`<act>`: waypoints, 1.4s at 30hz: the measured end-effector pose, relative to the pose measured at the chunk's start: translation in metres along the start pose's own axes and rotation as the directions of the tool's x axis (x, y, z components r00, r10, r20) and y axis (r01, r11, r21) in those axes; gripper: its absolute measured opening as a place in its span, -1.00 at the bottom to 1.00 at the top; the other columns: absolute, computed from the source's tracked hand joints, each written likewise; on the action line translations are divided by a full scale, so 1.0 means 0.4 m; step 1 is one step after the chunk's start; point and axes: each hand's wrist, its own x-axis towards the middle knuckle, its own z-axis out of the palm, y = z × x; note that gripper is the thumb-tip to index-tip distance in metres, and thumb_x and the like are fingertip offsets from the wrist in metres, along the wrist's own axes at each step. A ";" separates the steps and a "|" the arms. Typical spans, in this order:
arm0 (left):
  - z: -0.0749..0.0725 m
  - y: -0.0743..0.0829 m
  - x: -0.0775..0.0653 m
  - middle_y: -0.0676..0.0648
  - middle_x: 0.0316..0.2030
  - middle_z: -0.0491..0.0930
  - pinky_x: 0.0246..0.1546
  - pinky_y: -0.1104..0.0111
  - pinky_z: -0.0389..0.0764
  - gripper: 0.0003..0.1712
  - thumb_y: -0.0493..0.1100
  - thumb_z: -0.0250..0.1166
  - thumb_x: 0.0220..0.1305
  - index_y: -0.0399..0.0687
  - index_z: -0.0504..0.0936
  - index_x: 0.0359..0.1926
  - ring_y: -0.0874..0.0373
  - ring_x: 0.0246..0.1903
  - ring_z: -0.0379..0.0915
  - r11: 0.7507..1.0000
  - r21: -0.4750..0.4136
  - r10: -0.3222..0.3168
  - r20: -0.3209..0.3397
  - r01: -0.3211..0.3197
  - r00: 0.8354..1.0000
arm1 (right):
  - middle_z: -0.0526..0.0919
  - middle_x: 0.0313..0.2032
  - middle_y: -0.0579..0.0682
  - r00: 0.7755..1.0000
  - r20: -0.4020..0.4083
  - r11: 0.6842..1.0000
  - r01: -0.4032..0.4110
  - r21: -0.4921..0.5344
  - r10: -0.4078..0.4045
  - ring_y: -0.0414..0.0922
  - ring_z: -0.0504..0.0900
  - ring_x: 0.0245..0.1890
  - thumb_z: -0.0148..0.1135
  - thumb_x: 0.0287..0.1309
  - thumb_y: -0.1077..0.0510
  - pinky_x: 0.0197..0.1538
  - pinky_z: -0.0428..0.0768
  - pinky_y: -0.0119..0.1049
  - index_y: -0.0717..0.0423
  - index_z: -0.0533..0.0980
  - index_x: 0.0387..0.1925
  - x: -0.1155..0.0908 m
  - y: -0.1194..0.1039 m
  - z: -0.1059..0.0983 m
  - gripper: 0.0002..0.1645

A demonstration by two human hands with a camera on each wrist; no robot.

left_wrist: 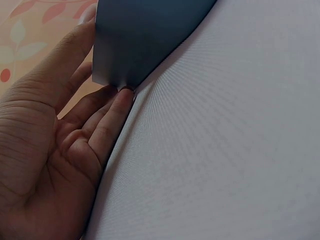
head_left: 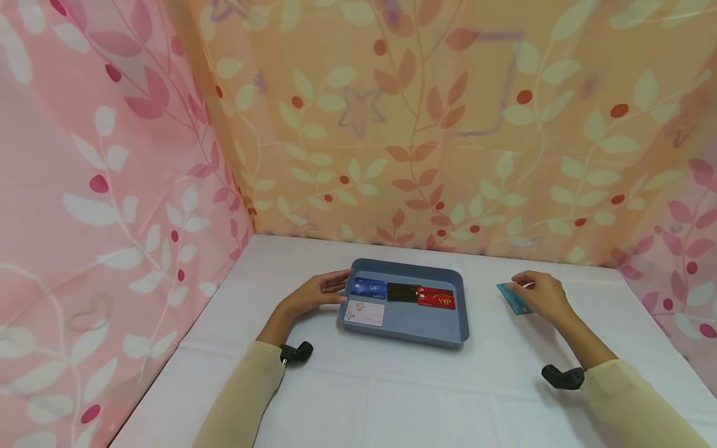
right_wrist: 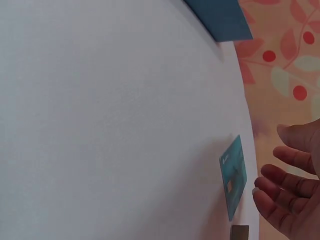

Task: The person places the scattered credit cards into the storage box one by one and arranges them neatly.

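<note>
A blue-grey tray (head_left: 403, 330) lies on the white table. Inside it are a blue VIP card (head_left: 370, 288), a black card (head_left: 401, 292), a red VIP card (head_left: 437, 298) overlapping the black one, and a white card (head_left: 365, 313). My left hand (head_left: 319, 291) rests against the tray's left side, with relaxed fingers touching its outer wall (left_wrist: 145, 40). To the tray's right lies a teal card (head_left: 514, 300). Over it hovers my right hand (head_left: 542, 294), partly covering it in the head view. The right wrist view has loosely spread fingers beside the teal card (right_wrist: 233, 177).
A small grey-brown piece (right_wrist: 239, 232) shows at the bottom of the right wrist view. Floral cloth walls stand at the back (head_left: 414, 137), left (head_left: 112, 205) and right. Each wrist carries a black camera, one by the left sleeve (head_left: 235, 398).
</note>
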 end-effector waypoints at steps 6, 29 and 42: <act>0.001 0.002 0.000 0.02 0.52 0.22 0.41 0.25 0.30 -0.12 -0.19 0.44 0.29 0.09 0.25 0.56 0.05 0.47 0.19 1.000 -0.003 0.005 0.006 -0.005 1.000 | 0.64 -0.09 0.42 0.995 0.071 0.997 -0.067 -0.034 0.069 0.29 0.63 -0.11 0.36 0.29 -0.02 -0.08 0.57 0.20 0.48 0.55 0.02 -0.006 0.027 0.007 -0.41; 0.003 -0.004 0.008 -0.04 0.53 0.21 0.42 0.21 0.28 -0.13 -0.20 0.43 0.31 0.08 0.25 0.55 0.01 0.47 0.18 1.000 -0.005 0.018 0.013 -0.018 1.000 | 0.53 0.03 0.51 0.934 0.192 0.939 -0.257 -0.230 0.303 0.34 0.54 -0.04 0.52 0.07 -0.12 -0.19 0.56 0.18 0.53 0.45 0.09 0.014 0.017 -0.002 -0.13; 0.000 0.002 0.001 -0.04 0.53 0.20 0.41 0.19 0.31 -0.14 -0.21 0.43 0.30 0.11 0.26 0.55 0.05 0.47 0.19 1.000 -0.021 0.005 0.003 -0.005 1.000 | 0.53 0.00 0.49 0.921 0.206 0.936 -0.293 -0.194 0.331 0.28 0.53 -0.09 0.49 0.10 0.01 -0.13 0.50 0.14 0.53 0.37 0.08 0.020 0.003 0.015 -0.22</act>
